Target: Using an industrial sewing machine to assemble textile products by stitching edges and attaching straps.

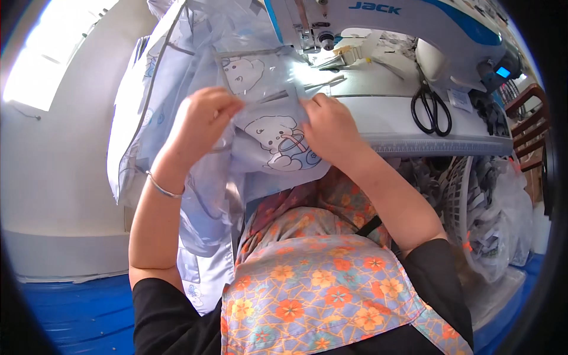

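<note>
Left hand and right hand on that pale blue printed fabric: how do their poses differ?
The left hand is curled, its fingers pinching the pale blue fabric; the right hand lies flatter on it, fingers toward the left hand. The left wrist wears a thin bangle; the right wrist is bare. Both hold the same piece before the sewing machine.

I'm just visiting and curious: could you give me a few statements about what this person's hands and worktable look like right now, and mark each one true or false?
1. Both hands, left hand and right hand, grip the pale blue printed fabric. True.
2. The black scissors are in the right hand. False: they lie on the white sewing table.
3. A bracelet circles the left wrist. True.
4. The fabric is plain red. False: it is light blue with cartoon animals.
</note>
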`<state>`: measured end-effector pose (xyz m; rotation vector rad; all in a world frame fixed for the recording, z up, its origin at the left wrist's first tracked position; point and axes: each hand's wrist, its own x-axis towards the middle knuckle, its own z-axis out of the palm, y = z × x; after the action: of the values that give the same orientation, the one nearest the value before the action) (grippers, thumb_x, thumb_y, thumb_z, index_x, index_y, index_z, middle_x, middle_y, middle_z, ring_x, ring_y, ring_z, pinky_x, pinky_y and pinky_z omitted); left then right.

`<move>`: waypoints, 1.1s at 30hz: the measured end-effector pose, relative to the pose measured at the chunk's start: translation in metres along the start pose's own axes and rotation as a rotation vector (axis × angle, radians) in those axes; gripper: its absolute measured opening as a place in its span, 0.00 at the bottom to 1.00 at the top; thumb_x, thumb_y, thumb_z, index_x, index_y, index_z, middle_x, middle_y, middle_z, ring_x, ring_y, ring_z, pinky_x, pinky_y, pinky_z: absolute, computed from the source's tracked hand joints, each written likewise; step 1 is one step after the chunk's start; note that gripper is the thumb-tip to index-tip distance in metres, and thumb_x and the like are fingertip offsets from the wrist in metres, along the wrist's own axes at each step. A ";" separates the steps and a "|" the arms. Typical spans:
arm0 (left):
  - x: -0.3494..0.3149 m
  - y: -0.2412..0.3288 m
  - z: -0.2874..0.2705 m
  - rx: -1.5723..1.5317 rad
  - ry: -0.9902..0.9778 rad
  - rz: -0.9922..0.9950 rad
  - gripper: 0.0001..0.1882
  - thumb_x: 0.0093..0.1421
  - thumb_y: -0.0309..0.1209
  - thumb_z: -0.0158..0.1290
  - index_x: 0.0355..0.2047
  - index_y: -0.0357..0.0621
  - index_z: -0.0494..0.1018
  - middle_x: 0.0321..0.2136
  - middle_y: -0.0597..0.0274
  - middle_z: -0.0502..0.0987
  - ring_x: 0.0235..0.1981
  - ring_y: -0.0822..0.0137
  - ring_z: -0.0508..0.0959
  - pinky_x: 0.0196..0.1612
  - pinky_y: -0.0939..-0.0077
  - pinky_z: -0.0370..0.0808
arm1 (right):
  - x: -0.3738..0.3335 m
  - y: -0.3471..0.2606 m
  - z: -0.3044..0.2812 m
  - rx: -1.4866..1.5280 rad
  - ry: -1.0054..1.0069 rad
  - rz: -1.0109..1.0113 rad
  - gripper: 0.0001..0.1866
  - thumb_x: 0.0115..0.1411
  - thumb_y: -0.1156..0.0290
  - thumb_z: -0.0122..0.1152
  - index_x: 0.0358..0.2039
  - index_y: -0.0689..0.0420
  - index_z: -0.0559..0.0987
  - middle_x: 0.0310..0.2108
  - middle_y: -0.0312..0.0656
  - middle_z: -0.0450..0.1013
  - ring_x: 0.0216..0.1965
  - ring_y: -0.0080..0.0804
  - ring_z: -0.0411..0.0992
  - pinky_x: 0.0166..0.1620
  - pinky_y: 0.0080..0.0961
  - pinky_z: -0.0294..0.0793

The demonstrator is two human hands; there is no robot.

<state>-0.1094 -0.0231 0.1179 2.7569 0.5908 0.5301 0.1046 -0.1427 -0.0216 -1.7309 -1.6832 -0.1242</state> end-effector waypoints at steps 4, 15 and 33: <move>0.043 0.049 0.001 0.049 0.077 0.050 0.08 0.58 0.25 0.55 0.36 0.38 0.80 0.29 0.48 0.78 0.35 0.48 0.79 0.39 0.59 0.76 | 0.035 -0.043 0.025 0.373 -0.187 0.071 0.17 0.54 0.77 0.55 0.45 0.65 0.78 0.39 0.55 0.75 0.45 0.50 0.74 0.50 0.46 0.72; 0.020 0.064 0.063 0.075 -0.420 -0.272 0.14 0.56 0.36 0.58 0.34 0.36 0.77 0.31 0.39 0.80 0.35 0.40 0.80 0.40 0.49 0.77 | -0.073 0.021 -0.074 0.096 -0.217 -0.333 0.29 0.51 0.76 0.61 0.57 0.55 0.75 0.58 0.52 0.71 0.61 0.51 0.68 0.63 0.48 0.67; 0.070 0.048 0.117 0.313 -0.208 0.033 0.10 0.51 0.28 0.54 0.31 0.36 0.80 0.38 0.46 0.80 0.45 0.53 0.80 0.45 0.59 0.77 | -0.042 -0.018 -0.008 0.213 -0.187 -0.455 0.24 0.41 0.71 0.63 0.44 0.57 0.81 0.49 0.47 0.75 0.53 0.45 0.72 0.60 0.43 0.70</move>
<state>0.0131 -0.0562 0.0497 3.0680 0.6240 0.1620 0.0851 -0.1841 -0.0297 -1.2135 -2.1235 0.0113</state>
